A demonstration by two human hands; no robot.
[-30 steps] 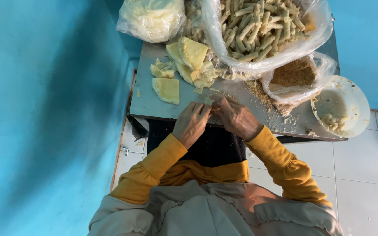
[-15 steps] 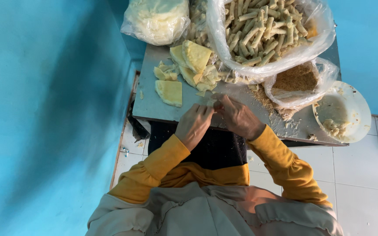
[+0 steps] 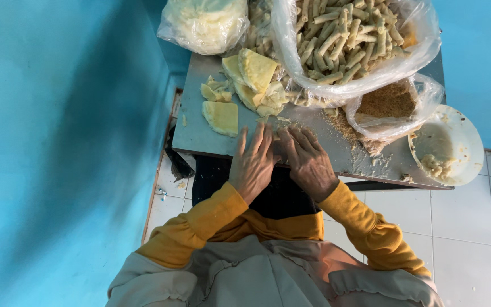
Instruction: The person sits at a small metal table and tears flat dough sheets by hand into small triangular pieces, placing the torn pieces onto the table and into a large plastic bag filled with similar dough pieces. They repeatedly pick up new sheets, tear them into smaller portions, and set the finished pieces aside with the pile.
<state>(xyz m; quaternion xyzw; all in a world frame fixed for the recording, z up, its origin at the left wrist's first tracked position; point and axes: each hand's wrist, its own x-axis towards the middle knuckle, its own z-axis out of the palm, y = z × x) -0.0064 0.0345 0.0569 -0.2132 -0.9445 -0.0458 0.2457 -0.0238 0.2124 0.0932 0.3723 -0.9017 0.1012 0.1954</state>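
Observation:
My left hand [image 3: 254, 161] and my right hand [image 3: 308, 161] lie side by side, palms down, on the near edge of a small grey table [image 3: 194, 133]. Their fingers are stretched flat over a pale thin wrapper [image 3: 277, 122] that is mostly hidden beneath them. Just left of the hands lies a yellow folded wrapper piece [image 3: 221, 116]. Behind it sits a pile of yellow wrapper sheets [image 3: 254, 77]. Both sleeves are mustard yellow.
A clear bag of rolled sticks [image 3: 348, 40] fills the table's back. A smaller bag of brown crumbs [image 3: 390, 105] sits at the right, a white bowl [image 3: 450, 145] beside it. A bag of pale sheets [image 3: 206, 23] stands back left. A blue wall [image 3: 58, 142] runs along the left.
Both hands have flattened and slid forward on the table, fingers stretched out over the wrapper, where before they were curled together at the table's edge.

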